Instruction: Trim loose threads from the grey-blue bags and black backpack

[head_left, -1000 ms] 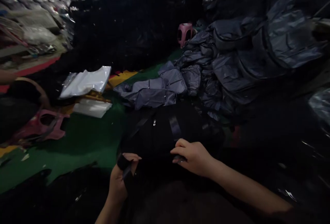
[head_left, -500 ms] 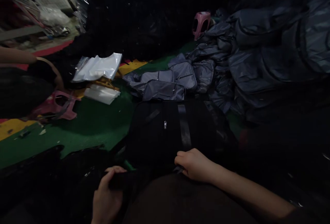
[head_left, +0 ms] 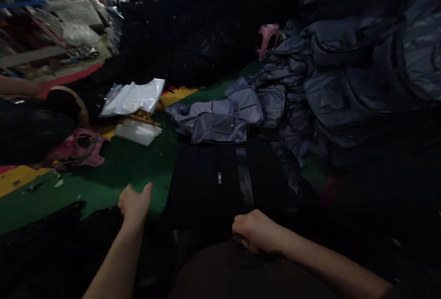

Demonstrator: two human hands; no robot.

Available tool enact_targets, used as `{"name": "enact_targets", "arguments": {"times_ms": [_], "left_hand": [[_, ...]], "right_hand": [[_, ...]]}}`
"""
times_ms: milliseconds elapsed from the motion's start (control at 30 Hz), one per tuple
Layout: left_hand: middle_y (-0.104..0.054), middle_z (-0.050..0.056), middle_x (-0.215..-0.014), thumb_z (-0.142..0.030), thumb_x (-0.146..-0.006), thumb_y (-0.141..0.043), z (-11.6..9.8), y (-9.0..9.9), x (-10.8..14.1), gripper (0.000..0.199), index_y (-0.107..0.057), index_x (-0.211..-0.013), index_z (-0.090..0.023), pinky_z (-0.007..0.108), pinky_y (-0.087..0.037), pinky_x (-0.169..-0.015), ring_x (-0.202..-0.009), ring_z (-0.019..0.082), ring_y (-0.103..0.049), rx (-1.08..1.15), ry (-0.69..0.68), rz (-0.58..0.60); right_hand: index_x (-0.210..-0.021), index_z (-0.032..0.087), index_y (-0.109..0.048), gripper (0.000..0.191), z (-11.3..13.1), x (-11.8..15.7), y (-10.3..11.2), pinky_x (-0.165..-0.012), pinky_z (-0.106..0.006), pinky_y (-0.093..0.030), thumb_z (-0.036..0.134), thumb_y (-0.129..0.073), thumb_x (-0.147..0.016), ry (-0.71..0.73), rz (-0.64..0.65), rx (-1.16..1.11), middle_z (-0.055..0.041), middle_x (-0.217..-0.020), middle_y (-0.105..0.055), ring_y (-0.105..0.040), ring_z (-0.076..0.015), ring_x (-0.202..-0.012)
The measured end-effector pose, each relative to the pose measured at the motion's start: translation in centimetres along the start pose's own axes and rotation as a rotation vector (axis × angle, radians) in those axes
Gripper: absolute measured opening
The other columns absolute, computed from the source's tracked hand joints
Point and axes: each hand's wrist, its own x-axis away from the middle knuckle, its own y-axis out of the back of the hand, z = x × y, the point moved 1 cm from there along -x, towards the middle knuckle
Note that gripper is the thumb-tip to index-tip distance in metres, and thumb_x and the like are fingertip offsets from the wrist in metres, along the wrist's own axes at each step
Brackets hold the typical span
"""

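A black bag (head_left: 203, 188) lies flat in front of me, with a small metal zipper pull (head_left: 219, 178) and a shiny dark strip (head_left: 244, 170) on its upper face. At the bag's near edge, my right hand (head_left: 257, 230) is closed in a fist-like grip on dark fabric, seemingly part of the bag. My left hand (head_left: 135, 201) is held out to the left of the bag, thumb apart from the fingers and nothing in it. Below it lies dark, glossy material. The near part of the bag merges into shadow.
Grey bags (head_left: 220, 124) are heaped beyond the black bag and up the right side. White plastic packets (head_left: 134, 98) lie on the green floor (head_left: 144, 161). A pink stool (head_left: 267, 41) stands at the back. Another person's arm (head_left: 19, 86) is at the left, near a pink stool (head_left: 89, 145).
My left hand has let go of the dark material near the bag's left corner and moved forward, opening over the floor. My right hand keeps its grip. The view has tilted slightly up.
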Motion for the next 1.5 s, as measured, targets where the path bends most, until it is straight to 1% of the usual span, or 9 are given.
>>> {"name": "enact_targets", "arguments": {"times_ms": [233,400,533,733,833,933,1100,1333,1500], "left_hand": [[-0.059,0.012,-0.123,-0.067,-0.069,-0.049,-16.8,-3.1,-5.3,0.067,-0.06,-0.115,-0.02,0.041,-0.036,-0.098,-0.118,0.032,-0.049,-0.08,-0.504,0.209],[-0.068,0.015,-0.107,-0.067,-0.064,-0.054,-22.0,-5.6,-5.1,0.064,-0.067,-0.099,-0.015,0.031,-0.045,-0.083,-0.101,0.03,-0.061,-0.159,-0.64,0.351],[-0.069,0.011,-0.103,-0.065,-0.079,-0.034,-21.8,-3.9,-3.7,0.057,-0.066,-0.097,-0.021,0.03,-0.046,-0.073,-0.097,0.028,-0.062,-0.164,-0.656,0.262],[-0.07,0.011,-0.093,-0.065,-0.084,-0.017,-20.3,3.3,-1.0,0.063,-0.063,-0.099,-0.024,0.031,-0.043,-0.063,-0.09,0.03,-0.064,-0.11,-0.587,0.018],[-0.069,0.01,-0.083,-0.063,-0.084,-0.02,-19.1,6.9,0.4,0.061,-0.063,-0.098,-0.023,0.031,-0.041,-0.06,-0.083,0.03,-0.064,-0.038,-0.564,-0.084],[-0.067,0.009,-0.074,-0.061,-0.085,-0.024,-17.9,9.2,1.6,0.058,-0.063,-0.093,-0.02,0.03,-0.04,-0.058,-0.077,0.028,-0.064,0.01,-0.552,-0.151],[-0.064,0.006,-0.067,-0.057,-0.084,-0.032,-16.6,11.1,3.2,0.046,-0.06,-0.079,-0.02,0.028,-0.041,-0.058,-0.076,0.026,-0.064,0.109,-0.56,-0.181],[-0.062,0.002,-0.061,-0.054,-0.08,-0.041,-15.7,12.4,5.0,0.038,-0.057,-0.067,-0.022,0.026,-0.043,-0.057,-0.073,0.024,-0.063,0.274,-0.587,-0.171],[-0.058,0.0,-0.054,-0.057,-0.078,-0.043,-15.0,12.7,5.3,0.041,-0.056,-0.06,-0.022,0.026,-0.042,-0.052,-0.061,0.021,-0.059,0.377,-0.589,-0.142]], "right_hand": [[-0.076,0.017,-0.059,0.013,-0.1,-0.2,-0.4,-0.048,-0.023,-0.028,0.023,-0.048,-0.082,0.025,0.041,-0.022,0.0002,-0.078,-0.063,-0.053,-0.0111,-0.059],[-0.078,0.017,-0.059,0.013,-1.0,-0.1,-0.8,-0.049,-0.022,-0.029,0.022,-0.048,-0.084,0.043,0.037,-0.046,0.0004,-0.082,-0.064,-0.056,-0.0106,-0.064],[-0.079,0.018,-0.06,0.008,-1.5,-0.4,-1.4,-0.047,-0.022,-0.029,0.023,-0.054,-0.079,0.018,0.101,-0.033,0.0008,-0.082,-0.065,-0.057,-0.0115,-0.063],[-0.078,0.019,-0.062,0.006,-0.2,0.8,0.6,-0.046,-0.021,-0.034,0.02,-0.057,-0.076,0.106,0.097,-0.045,0.0015,-0.078,-0.067,-0.06,-0.0127,-0.062],[-0.093,0.024,-0.063,0.017,-0.3,3.4,5.6,-0.062,-0.018,-0.043,0.02,-0.058,-0.078,0.109,-0.188,-0.205,0.0034,-0.086,-0.067,-0.062,-0.0108,-0.073],[-0.103,0.024,-0.062,0.024,-1.8,6.5,11.5,-0.073,-0.022,-0.046,0.016,-0.049,-0.084,-0.157,-0.666,-0.137,-0.0012,-0.093,-0.065,-0.062,-0.0125,-0.082],[-0.125,0.023,-0.051,0.043,-3.5,8.3,16.4,-0.068,-0.027,-0.047,0.014,-0.048,-0.083,-0.389,-0.712,0.328,-0.0057,-0.115,-0.058,-0.062,-0.0153,-0.078],[-0.091,0.019,-0.062,0.015,-2.5,7.0,16.7,-0.054,-0.027,-0.035,0.018,-0.057,-0.076,-0.46,-0.485,0.653,-0.0042,-0.086,-0.06,-0.058,-0.0159,-0.064],[-0.091,0.02,-0.062,0.019,-7.0,10.3,20.6,-0.055,-0.026,-0.035,0.034,-0.052,-0.084,-0.857,-0.969,0.629,-0.0064,-0.092,-0.062,-0.059,-0.0184,-0.071]]}}
